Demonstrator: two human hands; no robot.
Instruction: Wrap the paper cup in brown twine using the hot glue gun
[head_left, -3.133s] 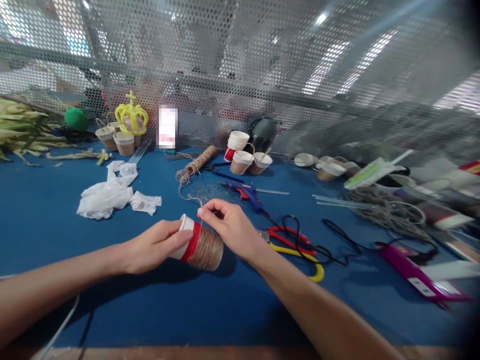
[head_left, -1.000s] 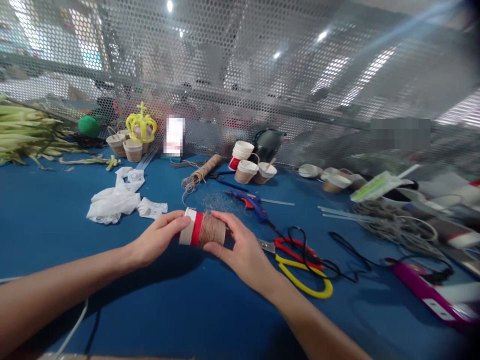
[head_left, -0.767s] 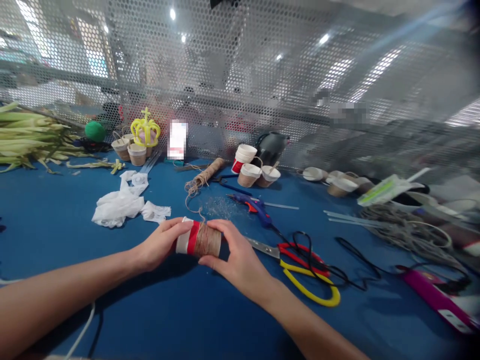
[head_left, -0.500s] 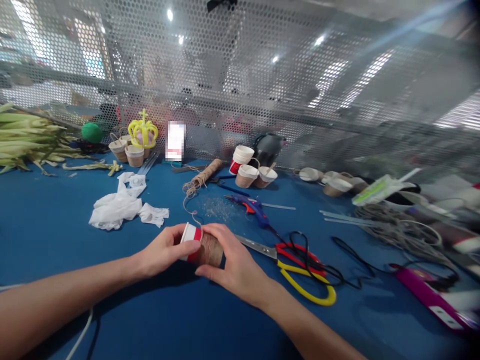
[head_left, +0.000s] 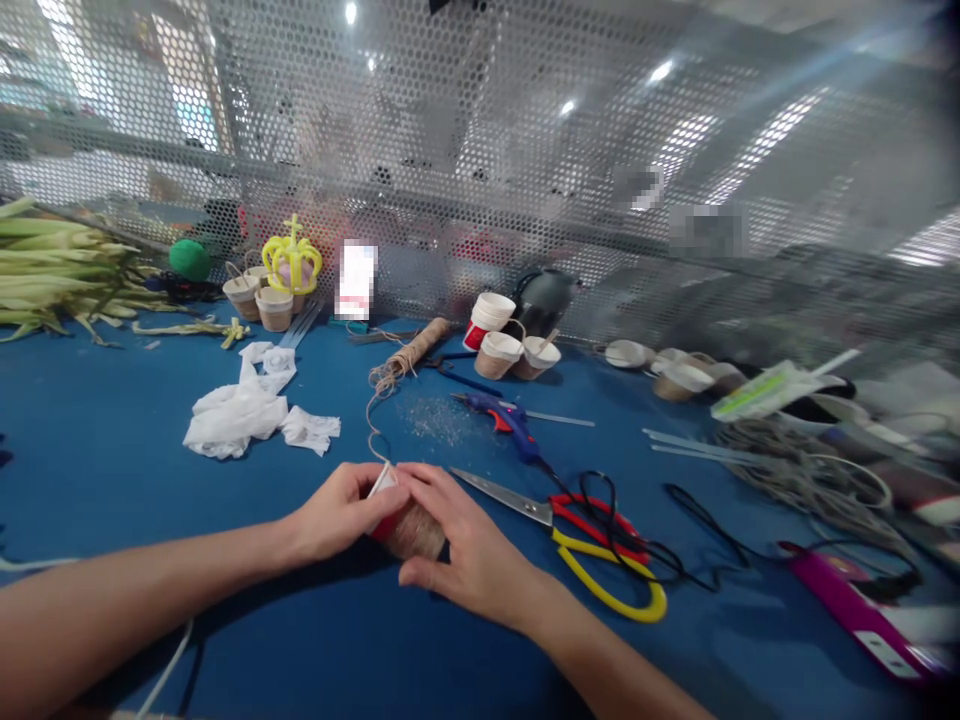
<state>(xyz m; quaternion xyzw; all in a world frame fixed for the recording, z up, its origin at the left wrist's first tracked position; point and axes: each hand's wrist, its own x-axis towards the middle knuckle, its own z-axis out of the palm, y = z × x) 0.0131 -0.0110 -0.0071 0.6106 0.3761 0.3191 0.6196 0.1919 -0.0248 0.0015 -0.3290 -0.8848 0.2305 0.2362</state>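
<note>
A paper cup [head_left: 417, 532], red and white near the rim and wrapped in brown twine lower down, lies tilted between my two hands. My left hand [head_left: 346, 508] is closed around its rim end, the thumb across the side. My right hand [head_left: 459, 540] curves over the wrapped part, fingers on top and thumb below, gripping it too. From the cup a strand of twine [head_left: 373, 425] runs back to a twine roll [head_left: 417, 348]. Much of the cup is hidden by my fingers.
Scissors [head_left: 517, 495] with red and yellow handles lie right of my hands, beyond them a blue glue gun [head_left: 510, 425] with its black cord. Crumpled white tissue [head_left: 236, 418] is at left. Several small cups [head_left: 498, 354] stand along the mesh wall [head_left: 420, 150]. A purple power strip [head_left: 855, 610] is at right.
My hands have shifted slightly down with the cup, which has turned. My right fingers now reach farther over it, covering more of the red and white part.
</note>
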